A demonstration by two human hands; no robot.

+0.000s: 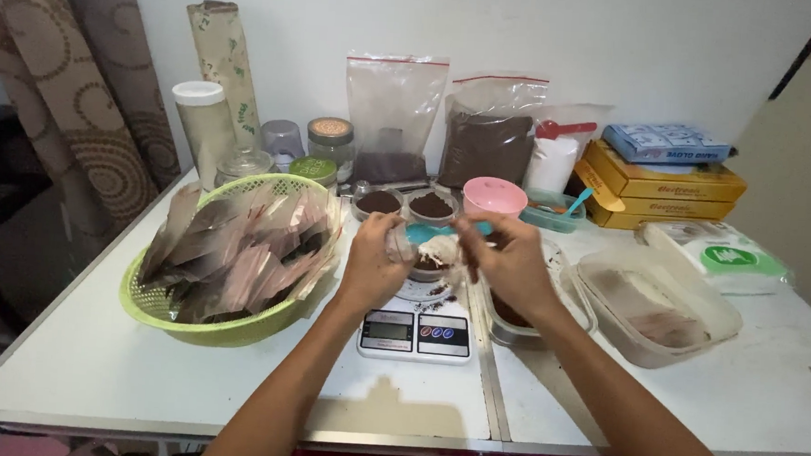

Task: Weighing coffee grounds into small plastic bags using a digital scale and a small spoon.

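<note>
My left hand (373, 261) and my right hand (507, 257) are raised together over a small kitchen scale (416, 331) at the table's middle. Between them they pinch a small clear plastic pouch (434, 254) that holds brown powder; each hand grips one side of it. A blue scoop (424, 231) lies just behind the pouch. Two small bowls of brown powder (406, 203) stand farther back.
A green basket (156, 306) of folded pouches sits at the left. A clear rectangular container (658, 306) is at the right. Bags of brown powder (486, 142), jars, a pink bowl (494, 196) and yellow boxes (659, 186) line the wall. The white table's (93, 369) front edge is near.
</note>
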